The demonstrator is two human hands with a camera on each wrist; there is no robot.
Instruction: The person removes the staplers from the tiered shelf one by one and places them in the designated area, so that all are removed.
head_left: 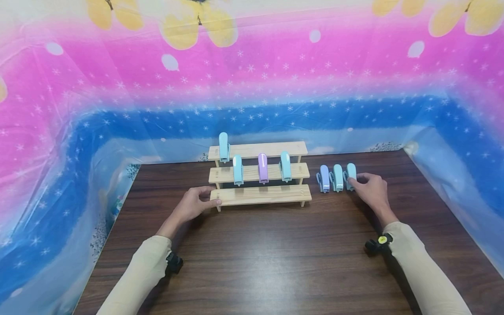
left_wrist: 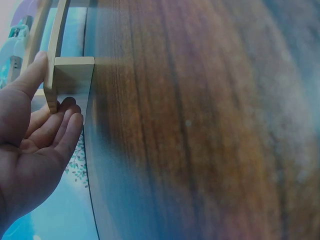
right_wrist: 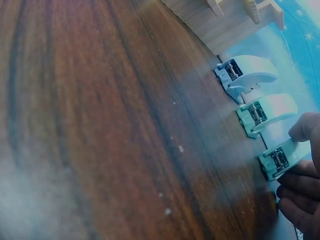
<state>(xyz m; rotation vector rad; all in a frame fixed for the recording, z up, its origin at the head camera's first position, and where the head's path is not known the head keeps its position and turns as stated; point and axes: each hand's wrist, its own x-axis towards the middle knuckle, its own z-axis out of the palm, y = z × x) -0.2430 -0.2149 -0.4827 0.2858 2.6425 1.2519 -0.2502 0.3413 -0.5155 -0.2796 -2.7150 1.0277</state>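
Note:
A three-tier wooden stand (head_left: 260, 195) is at the middle of the table. My left hand (head_left: 194, 203) grips the left end of its lowest tier, thumb on top; in the left wrist view the fingers (left_wrist: 67, 127) curl beside the leg. One light-blue stapler (head_left: 223, 146) sits on the top tier's left. The middle tier bears a light-blue stapler (head_left: 238, 169), a purple stapler (head_left: 263, 167) and another light-blue stapler (head_left: 285, 166). Right of the stand, my right hand (head_left: 371, 190) pinches a mint stapler (right_wrist: 282, 156). Beside it are another mint stapler (right_wrist: 270, 114) and a lavender stapler (right_wrist: 247, 75).
The dark wood-grain table (head_left: 260, 258) reaches toward me. Behind and beside it hangs a pink and blue patterned cloth (head_left: 256, 83). Each sleeve carries a small black wrist camera (head_left: 174, 262) near the cuff.

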